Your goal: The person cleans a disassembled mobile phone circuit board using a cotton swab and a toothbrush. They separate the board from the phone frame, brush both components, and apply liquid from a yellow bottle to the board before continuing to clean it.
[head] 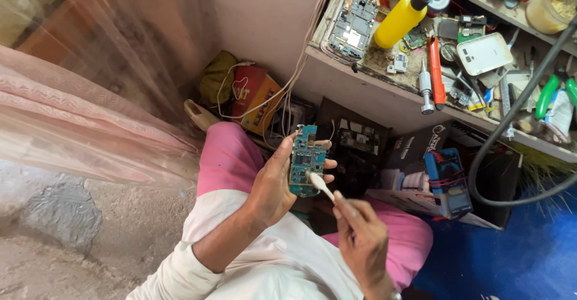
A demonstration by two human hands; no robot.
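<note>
the left hand (271, 186) holds a small blue-green circuit board (306, 160) upright above the person's lap, fingers clamped on its edges, thumb on the near side and fingertips curled around the far side. the right hand (362, 240), just below and to the right of the circuit board, pinches the handle of a white brush (320, 184) between thumb and fingertips, fingers closed together on it. the brush head touches the lower part of the circuit board's face.

below the circuit board lie the pink trousers (227, 156) and the white shirt (282, 264) of the person. above and to the right of the circuit board runs a cluttered workbench (360, 84). on it, well above the circuit board, lies a second, larger board (351, 27); beside that stands a tilted yellow bottle (401, 19) with a black nozzle. further right of the circuit board on the bench are a red-handled tool (436, 72), a white phone back cover (484, 54) and green-handled pliers (550, 93). a thick black cable (511, 120) loops down off the bench. right of the circuit board, under the bench, sits a blue box-shaped meter (448, 183). left of the circuit board hangs a pink sheer curtain (78, 114).
</note>
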